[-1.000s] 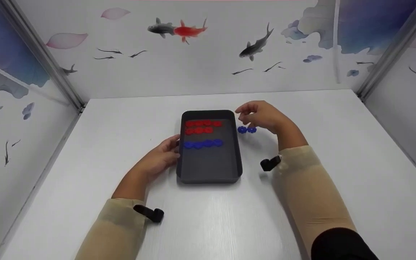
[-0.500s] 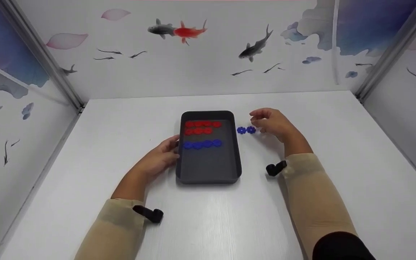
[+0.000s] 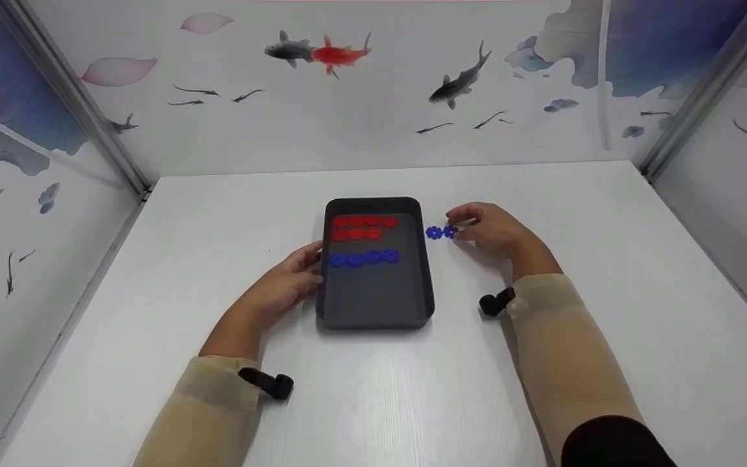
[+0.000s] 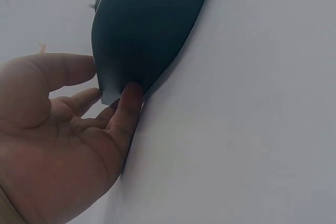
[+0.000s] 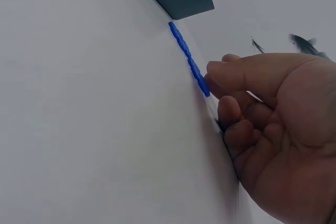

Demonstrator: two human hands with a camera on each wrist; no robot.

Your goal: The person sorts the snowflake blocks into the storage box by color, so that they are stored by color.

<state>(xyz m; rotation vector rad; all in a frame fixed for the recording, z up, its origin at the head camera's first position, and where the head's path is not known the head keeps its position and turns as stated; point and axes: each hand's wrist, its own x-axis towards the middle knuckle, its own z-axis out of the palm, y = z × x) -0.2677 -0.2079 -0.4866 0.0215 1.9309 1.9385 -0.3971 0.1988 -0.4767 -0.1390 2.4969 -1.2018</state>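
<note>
A dark grey rectangular tray (image 3: 377,298) stands on the white table. Inside it, two rows of red notched discs (image 3: 356,233) lie above one row of blue notched discs (image 3: 364,258). My left hand (image 3: 283,285) rests its fingertips against the tray's left side, also seen in the left wrist view on the tray wall (image 4: 147,24). Right of the tray, two blue flower-shaped discs (image 3: 434,232) lie side by side on the table. My right hand (image 3: 493,227) has thumb and index finger spread around the rightmost disc, with its tips at the disc's edge (image 5: 202,85).
White panels printed with fish (image 3: 458,84) and petals enclose the table (image 3: 360,395) at the back and both sides. Metal posts (image 3: 685,97) stand at the back corners. A small black device (image 3: 497,302) sits at each wrist.
My right hand has drawn back rightward from beside the tray's rim, then lowered to the rightmost loose blue disc. My left hand and the tray have stayed put.
</note>
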